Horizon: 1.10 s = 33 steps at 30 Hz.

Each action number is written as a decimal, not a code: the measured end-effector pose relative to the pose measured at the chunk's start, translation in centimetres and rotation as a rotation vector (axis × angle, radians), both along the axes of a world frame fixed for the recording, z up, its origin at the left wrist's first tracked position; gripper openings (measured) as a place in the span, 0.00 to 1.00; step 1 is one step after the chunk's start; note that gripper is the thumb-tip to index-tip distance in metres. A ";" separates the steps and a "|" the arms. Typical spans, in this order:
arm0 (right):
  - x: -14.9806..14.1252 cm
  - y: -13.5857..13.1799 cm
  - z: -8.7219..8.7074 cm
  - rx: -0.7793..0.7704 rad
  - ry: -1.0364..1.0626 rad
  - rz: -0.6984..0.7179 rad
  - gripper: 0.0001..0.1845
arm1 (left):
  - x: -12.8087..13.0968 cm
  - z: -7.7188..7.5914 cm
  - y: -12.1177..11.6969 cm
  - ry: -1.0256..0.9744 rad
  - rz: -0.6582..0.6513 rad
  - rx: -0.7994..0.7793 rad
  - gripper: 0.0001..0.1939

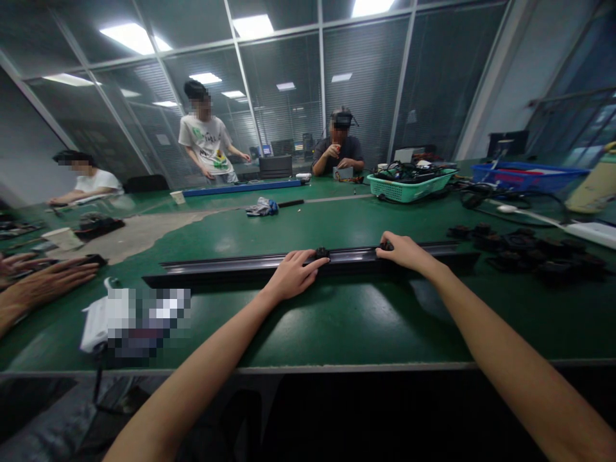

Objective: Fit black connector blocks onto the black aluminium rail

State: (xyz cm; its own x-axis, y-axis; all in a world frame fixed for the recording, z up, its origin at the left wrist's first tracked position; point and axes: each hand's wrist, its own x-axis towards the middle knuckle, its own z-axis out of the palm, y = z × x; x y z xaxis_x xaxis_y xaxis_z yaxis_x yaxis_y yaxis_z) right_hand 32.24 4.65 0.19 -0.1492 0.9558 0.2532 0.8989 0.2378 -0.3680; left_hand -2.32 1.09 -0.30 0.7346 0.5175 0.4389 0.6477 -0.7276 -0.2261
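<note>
Pinching one black block [386, 245] in our right hand [403, 252], we rest our left hand [290, 276], grip unclear, beside a second block [322, 252], seemingly steadying the rail [216, 265].

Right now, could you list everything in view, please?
table: 1, green, centre
rail: apparently 1, black, centre
small parts: several, black, right and at hands
basket: 1, green, far right
bin: 1, blue, far right
bar: 1, blue, far side
cloth: 1, grey-blue, beyond rail
cups: at least 2, white, left
box: 1, white, near left
people: 3, white or dark shirts, far side
other hands: 2, bare, left
left hand: 1, bare, on rail
right hand: 1, bare, at rail
</note>
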 end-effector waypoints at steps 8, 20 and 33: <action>0.4 0.1 0.2 0.020 -0.024 0.005 0.11 | 0.0 0.1 -0.1 0.018 0.007 0.006 0.23; 0.9 0.2 0.2 0.006 -0.056 -0.042 0.12 | -0.1 0.0 0.0 0.021 0.003 0.014 0.23; 1.1 -0.4 1.0 -0.056 -0.059 0.188 0.10 | 0.0 0.0 0.0 -0.003 0.001 0.005 0.23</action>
